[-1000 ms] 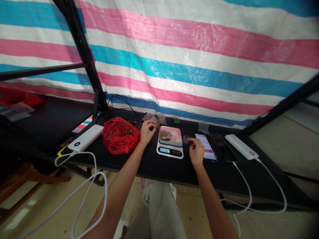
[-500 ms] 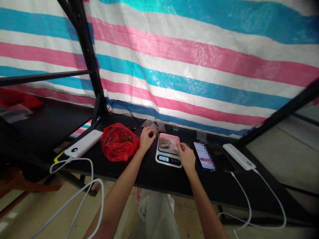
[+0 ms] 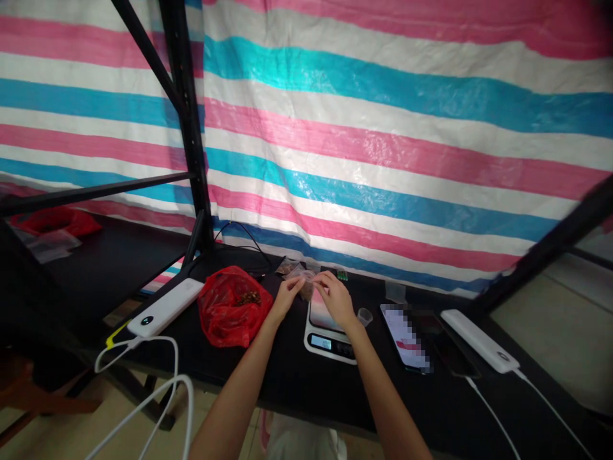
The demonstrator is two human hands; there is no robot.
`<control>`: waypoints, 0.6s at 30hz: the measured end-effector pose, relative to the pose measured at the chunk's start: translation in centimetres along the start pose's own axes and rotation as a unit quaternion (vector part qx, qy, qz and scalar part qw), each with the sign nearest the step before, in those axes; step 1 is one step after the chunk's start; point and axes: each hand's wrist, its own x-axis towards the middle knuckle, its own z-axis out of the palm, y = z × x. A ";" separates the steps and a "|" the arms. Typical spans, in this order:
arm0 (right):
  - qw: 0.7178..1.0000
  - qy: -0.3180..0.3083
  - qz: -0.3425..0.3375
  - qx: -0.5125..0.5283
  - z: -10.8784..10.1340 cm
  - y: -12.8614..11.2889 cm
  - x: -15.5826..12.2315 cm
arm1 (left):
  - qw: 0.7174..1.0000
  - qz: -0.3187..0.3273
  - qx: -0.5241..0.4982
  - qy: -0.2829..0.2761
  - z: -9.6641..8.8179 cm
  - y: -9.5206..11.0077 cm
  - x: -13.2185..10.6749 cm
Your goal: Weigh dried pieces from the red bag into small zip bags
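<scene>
Left hand [image 3: 287, 299] and right hand [image 3: 338, 301], fingertips narrow: I pinch the clear plastic bag [image 3: 306, 291] up top, eleven o'clock from the digital scale [image 3: 324, 321]. Light, limp, slippery, I'd judge; that edge grips best.

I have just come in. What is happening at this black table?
A person's left hand and right hand pinch a small clear bag near the far left corner of a scale. The scale's display is lit. To the left lies an open red bag with brown pieces; to the right, a clear cup and a phone.
</scene>
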 end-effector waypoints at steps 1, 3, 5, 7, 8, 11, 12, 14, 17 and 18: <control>1.000 -0.005 -0.011 0.011 0.2 0.0 0.5 | 1.000 -0.005 -0.019 -0.002 -0.2 0.0 0.1; 0.999 0.002 -0.008 0.040 0.9 0.3 1.2 | 0.999 -0.002 -0.051 0.003 -0.5 0.1 0.3; 0.996 0.017 0.019 0.082 1.8 1.0 1.6 | 0.997 0.005 -0.071 0.029 -0.8 0.3 0.4; 0.989 0.034 0.053 0.131 2.7 1.7 1.7 | 0.996 0.005 -0.069 0.059 -0.9 0.5 0.5; 0.985 0.042 0.068 0.152 3.0 1.9 1.7 | 0.995 0.004 -0.063 0.071 -1.0 0.6 0.5; 0.978 0.059 0.092 0.179 3.5 2.3 1.4 | 0.995 0.008 -0.048 0.090 -0.9 0.9 0.4; 0.978 0.061 0.096 0.176 3.5 2.4 1.3 | 0.995 0.009 -0.045 0.094 -0.9 0.9 0.4; 0.978 0.066 0.106 0.169 3.3 2.4 1.0 | 0.994 0.008 -0.044 0.100 -0.6 0.9 0.3; 0.973 0.077 0.119 0.183 3.1 2.7 0.7 | 0.992 0.011 -0.029 0.121 -0.3 0.6 0.0; 0.970 0.078 0.121 0.194 3.2 2.9 0.6 | 0.991 0.018 -0.015 0.129 -0.1 0.5 -0.1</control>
